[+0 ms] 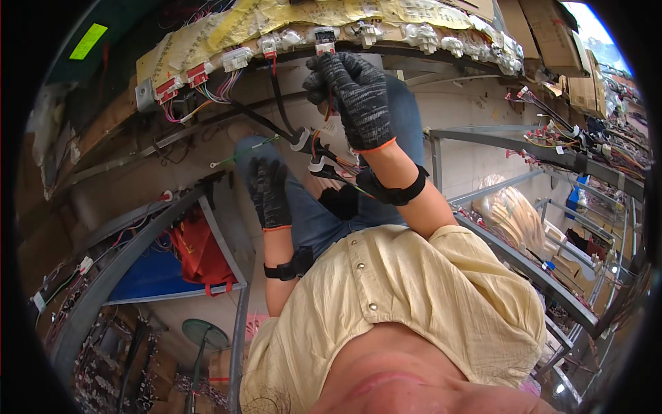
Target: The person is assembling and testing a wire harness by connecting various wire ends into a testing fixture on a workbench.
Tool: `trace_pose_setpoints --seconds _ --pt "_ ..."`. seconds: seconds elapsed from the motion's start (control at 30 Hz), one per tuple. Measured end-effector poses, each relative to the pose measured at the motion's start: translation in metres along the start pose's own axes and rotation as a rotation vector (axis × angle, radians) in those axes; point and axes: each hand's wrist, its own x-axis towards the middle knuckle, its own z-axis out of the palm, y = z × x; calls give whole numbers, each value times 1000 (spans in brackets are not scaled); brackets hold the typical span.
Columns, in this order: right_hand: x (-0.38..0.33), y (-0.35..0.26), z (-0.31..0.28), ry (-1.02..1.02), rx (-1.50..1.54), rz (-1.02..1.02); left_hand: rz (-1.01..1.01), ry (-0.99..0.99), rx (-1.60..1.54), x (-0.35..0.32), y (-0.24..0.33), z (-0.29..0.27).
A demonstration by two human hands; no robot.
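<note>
My right hand (350,96), in a dark grey knit glove with an orange cuff, is raised to the board (227,31) at the far side. Its fingers are closed just below a white and red connector socket (325,41). Thin red and yellow wires (329,110) run down from under the fingers to a taped black wire harness (321,148). My left hand (267,192), gloved alike, lies low over my jeans with its fingers stretched out, holding nothing. Left of the right hand, red and white connectors (236,58) with coloured wires sit in the board's sockets.
Metal frames (514,134) draped with wire harnesses stand on the right. Another grey frame (138,224) is on the left, with a red bag (201,250) beside it. Cardboard boxes (552,38) are at the back right. A green round stool (205,332) stands at the lower left.
</note>
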Motion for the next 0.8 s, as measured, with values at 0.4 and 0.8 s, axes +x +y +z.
trace_pose_setpoints --seconds 0.4,0.8 --pt "7 5 2 33 -33 -59 137 259 187 -19 4 -9" --pt "-118 -112 -210 -635 -559 473 982 -1593 2022 -112 -74 160"
